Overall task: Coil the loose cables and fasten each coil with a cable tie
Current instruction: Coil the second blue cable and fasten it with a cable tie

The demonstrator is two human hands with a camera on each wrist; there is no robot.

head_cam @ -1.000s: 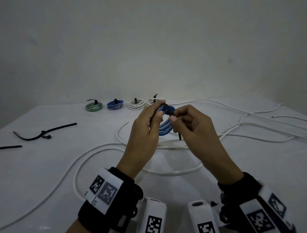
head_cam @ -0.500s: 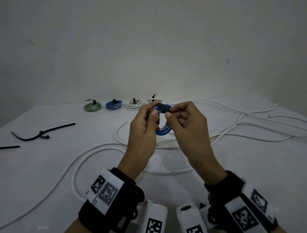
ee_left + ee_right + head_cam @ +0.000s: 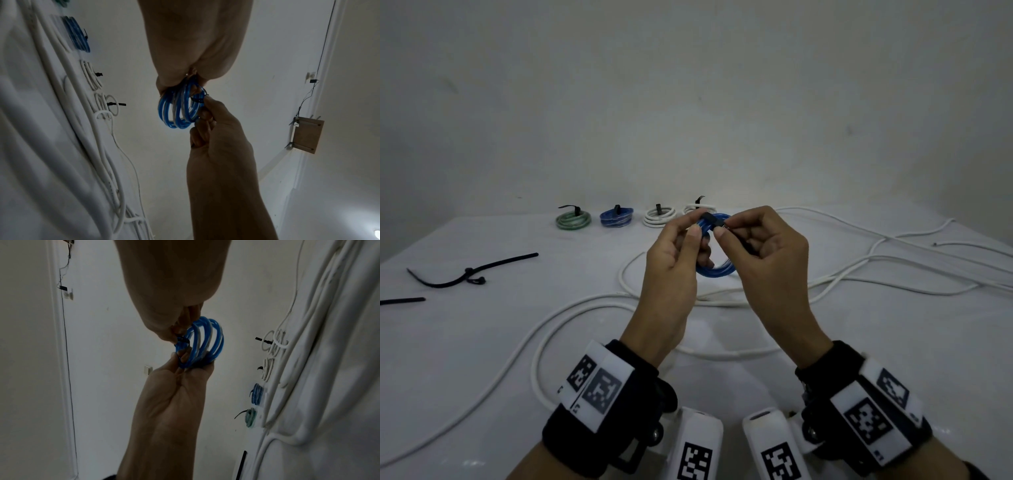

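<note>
Both hands hold the blue coil (image 3: 717, 270) above the table (image 3: 482, 342), nearer than the four tied coils (image 3: 616, 218). Left hand (image 3: 671, 260) pinches the loops; right hand (image 3: 763, 250) pinches the cable tie (image 3: 711, 218). Tie tail, dangling a second ago, is drawn through: nearly fastened. Wrist views show loops still splayed.

The held coil (image 3: 717, 270) is bright blue with pale grey-white strands, bound by a black cable tie (image 3: 709, 217). On the white surface (image 3: 482, 342) lie white loose cables (image 3: 571, 308), black ties (image 3: 472, 274), and a green coil (image 3: 573, 221), a blue coil (image 3: 617, 218) and two white coils (image 3: 660, 216). The wrist bands (image 3: 599, 404) look black, with black-and-white square-patterned markers.
</note>
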